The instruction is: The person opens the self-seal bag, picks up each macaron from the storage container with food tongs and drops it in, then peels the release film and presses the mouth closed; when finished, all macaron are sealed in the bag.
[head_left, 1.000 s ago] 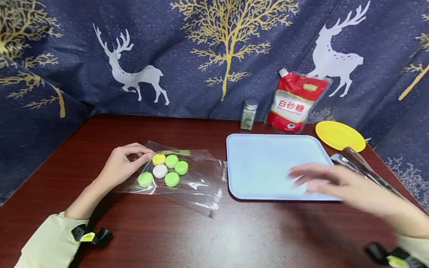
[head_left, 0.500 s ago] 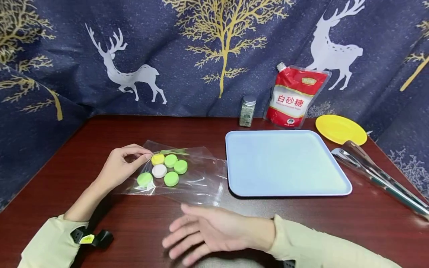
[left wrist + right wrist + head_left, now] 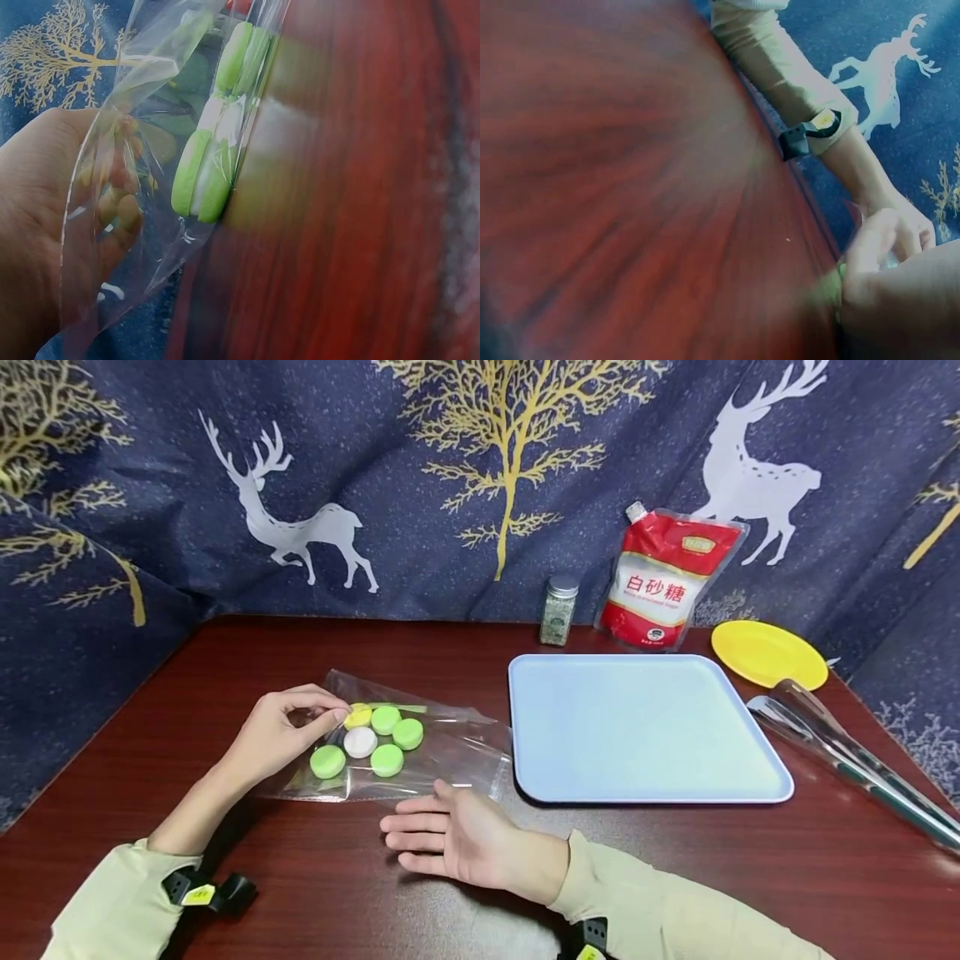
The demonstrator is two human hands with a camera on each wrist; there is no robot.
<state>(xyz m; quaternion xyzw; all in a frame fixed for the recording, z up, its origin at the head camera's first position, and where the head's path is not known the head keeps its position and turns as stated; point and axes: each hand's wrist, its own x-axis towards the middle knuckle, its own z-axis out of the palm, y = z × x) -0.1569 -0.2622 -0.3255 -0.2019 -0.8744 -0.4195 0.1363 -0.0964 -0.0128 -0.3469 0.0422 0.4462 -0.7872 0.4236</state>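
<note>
A clear plastic bag (image 3: 457, 747) lies on the table, with macarons inside: several green macarons (image 3: 387, 760), a white macaron (image 3: 360, 742) and a yellow macaron (image 3: 358, 716). My left hand (image 3: 277, 735) pinches the bag's film between thumb and fingertips beside the yellow one. In the left wrist view, the film (image 3: 161, 247) spreads in front of that hand, and a green macaron (image 3: 201, 176) shows its pale filling edge-on. My right hand (image 3: 472, 839) is held out with straight fingers at the bag's near side, holding nothing. Whether its thumb touches the bag, I cannot tell.
Right of the bag lies a light-blue tray (image 3: 645, 727). Metal tongs (image 3: 847, 752) rest beside it, near a yellow plate (image 3: 768, 653). At the back stand a seasoning jar (image 3: 558, 612) and a red-and-white sugar pouch (image 3: 667, 581), before a dark patterned cloth (image 3: 427, 527).
My right hand has swung left from above the tray to the bag's near side, then shifted slightly up. The left hand keeps its pinch on the bag.
</note>
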